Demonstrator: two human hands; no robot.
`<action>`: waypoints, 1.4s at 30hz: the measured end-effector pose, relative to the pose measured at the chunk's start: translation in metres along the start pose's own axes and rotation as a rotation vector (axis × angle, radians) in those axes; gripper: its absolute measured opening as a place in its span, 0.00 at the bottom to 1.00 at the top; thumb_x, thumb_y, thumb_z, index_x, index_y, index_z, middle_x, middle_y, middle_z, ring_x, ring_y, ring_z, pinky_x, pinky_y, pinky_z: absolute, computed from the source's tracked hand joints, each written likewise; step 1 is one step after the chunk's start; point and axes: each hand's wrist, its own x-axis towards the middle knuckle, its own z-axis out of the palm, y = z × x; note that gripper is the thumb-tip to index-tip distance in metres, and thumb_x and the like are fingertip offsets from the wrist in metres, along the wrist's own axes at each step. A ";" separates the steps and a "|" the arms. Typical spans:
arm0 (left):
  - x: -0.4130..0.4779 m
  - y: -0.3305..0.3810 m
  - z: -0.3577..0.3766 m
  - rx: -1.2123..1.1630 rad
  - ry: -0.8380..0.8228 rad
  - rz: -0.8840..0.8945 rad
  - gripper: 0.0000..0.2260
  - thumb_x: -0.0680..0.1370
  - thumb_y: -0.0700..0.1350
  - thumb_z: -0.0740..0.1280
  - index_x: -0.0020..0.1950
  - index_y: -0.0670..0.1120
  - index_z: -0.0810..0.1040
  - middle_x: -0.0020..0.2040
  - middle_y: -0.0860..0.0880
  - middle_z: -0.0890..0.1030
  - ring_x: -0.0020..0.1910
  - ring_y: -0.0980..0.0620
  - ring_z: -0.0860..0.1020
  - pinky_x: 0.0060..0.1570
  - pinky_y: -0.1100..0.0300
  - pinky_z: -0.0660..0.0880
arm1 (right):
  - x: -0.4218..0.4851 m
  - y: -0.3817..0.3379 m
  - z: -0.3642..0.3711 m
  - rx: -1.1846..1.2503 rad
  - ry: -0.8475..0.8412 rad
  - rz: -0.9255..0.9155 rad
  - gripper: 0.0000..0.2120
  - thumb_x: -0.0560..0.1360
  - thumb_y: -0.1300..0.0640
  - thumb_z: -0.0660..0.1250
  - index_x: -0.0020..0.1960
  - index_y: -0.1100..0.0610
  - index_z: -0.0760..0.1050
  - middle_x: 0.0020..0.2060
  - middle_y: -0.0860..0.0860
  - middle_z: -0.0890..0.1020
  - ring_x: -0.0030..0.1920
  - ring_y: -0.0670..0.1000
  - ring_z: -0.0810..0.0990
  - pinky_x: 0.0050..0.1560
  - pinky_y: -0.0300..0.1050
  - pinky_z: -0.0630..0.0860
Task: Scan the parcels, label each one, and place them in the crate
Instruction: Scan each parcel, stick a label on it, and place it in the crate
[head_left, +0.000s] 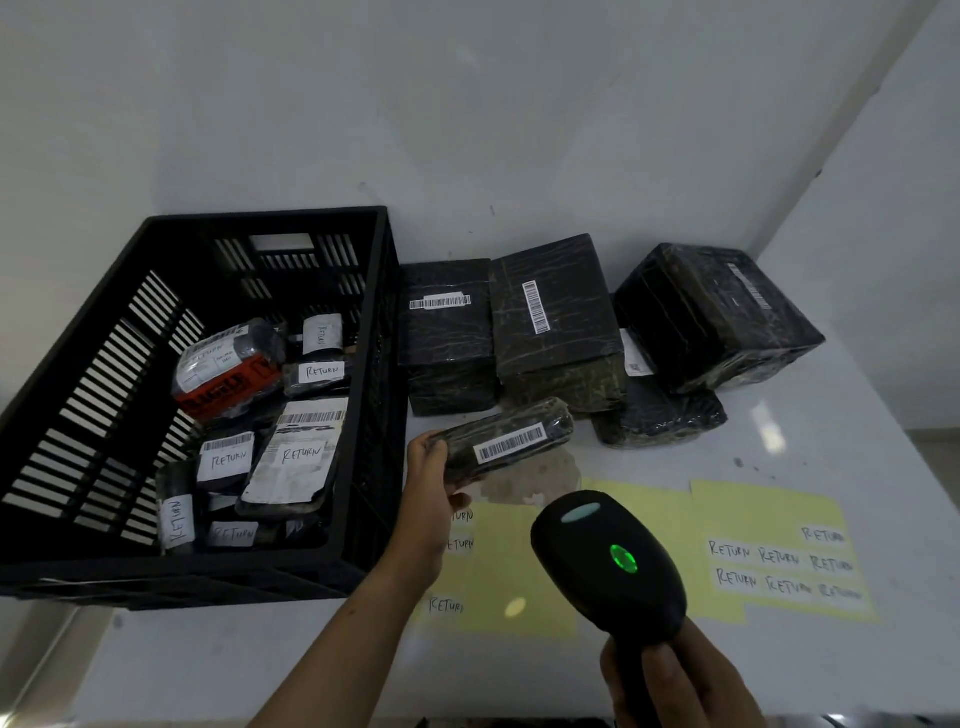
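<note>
head view, left hand (434, 480) fingers gripping wrapped oblong parcel (506, 441), right hand (680, 680) clutching matte black scanner (608, 564)

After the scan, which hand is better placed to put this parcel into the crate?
Left. The left hand grips the parcel right beside the crate; the right hand is busy holding the scanner.

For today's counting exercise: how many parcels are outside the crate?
5: one parcel in the left hand, two boxes beside the crate, one box at the right, one flat parcel partly under it. Others may be hidden.
</note>
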 end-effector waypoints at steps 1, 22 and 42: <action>0.000 0.001 0.000 -0.001 0.003 0.002 0.10 0.88 0.50 0.51 0.59 0.55 0.72 0.62 0.42 0.80 0.60 0.39 0.79 0.44 0.54 0.70 | 0.001 0.002 -0.002 -0.047 -0.019 -0.030 0.34 0.43 0.24 0.78 0.45 0.38 0.85 0.29 0.63 0.77 0.34 0.58 0.76 0.35 0.41 0.73; -0.014 -0.009 -0.016 -0.102 0.096 -0.093 0.09 0.87 0.48 0.53 0.56 0.54 0.73 0.54 0.46 0.82 0.48 0.46 0.82 0.39 0.56 0.70 | 0.141 0.088 -0.103 -0.993 0.052 0.103 0.23 0.78 0.61 0.64 0.66 0.49 0.56 0.44 0.53 0.72 0.33 0.52 0.73 0.33 0.44 0.66; -0.027 -0.023 -0.034 -0.054 0.145 -0.165 0.09 0.87 0.48 0.53 0.58 0.54 0.73 0.56 0.47 0.83 0.46 0.51 0.84 0.41 0.57 0.72 | 0.193 0.153 -0.141 -1.184 0.279 0.084 0.33 0.68 0.62 0.75 0.69 0.62 0.64 0.56 0.62 0.76 0.51 0.64 0.77 0.46 0.58 0.78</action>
